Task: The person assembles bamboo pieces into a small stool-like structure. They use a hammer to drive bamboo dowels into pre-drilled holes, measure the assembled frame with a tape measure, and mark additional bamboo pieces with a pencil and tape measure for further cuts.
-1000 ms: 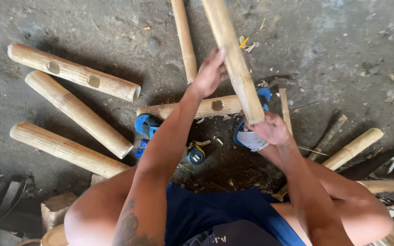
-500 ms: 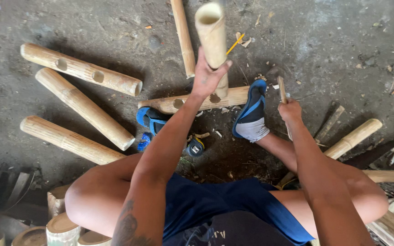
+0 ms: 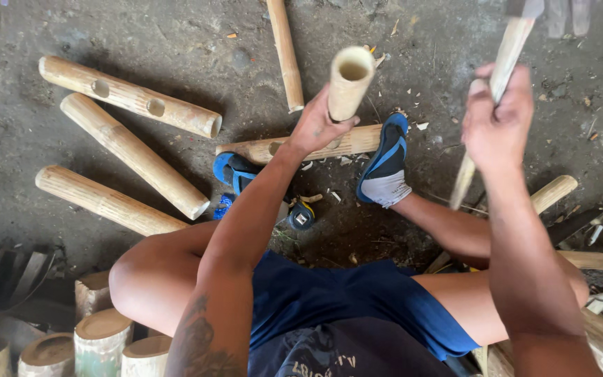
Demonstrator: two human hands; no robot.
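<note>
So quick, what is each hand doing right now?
Left hand: closed around the upright bamboo tube, holding it on end.
Right hand: closed on a wooden tool handle, raised; the tool's head is cut off by the frame.

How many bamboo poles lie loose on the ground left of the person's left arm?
3. A pole with two holes lies uppermost, a plain pole below it, and a third pole lowest, near the knee. Others may lie beyond the frame.

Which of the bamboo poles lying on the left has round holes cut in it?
The top bamboo pole, farthest from the person, shows two round holes in its side; the two poles below it have smooth, uncut sides.
</note>
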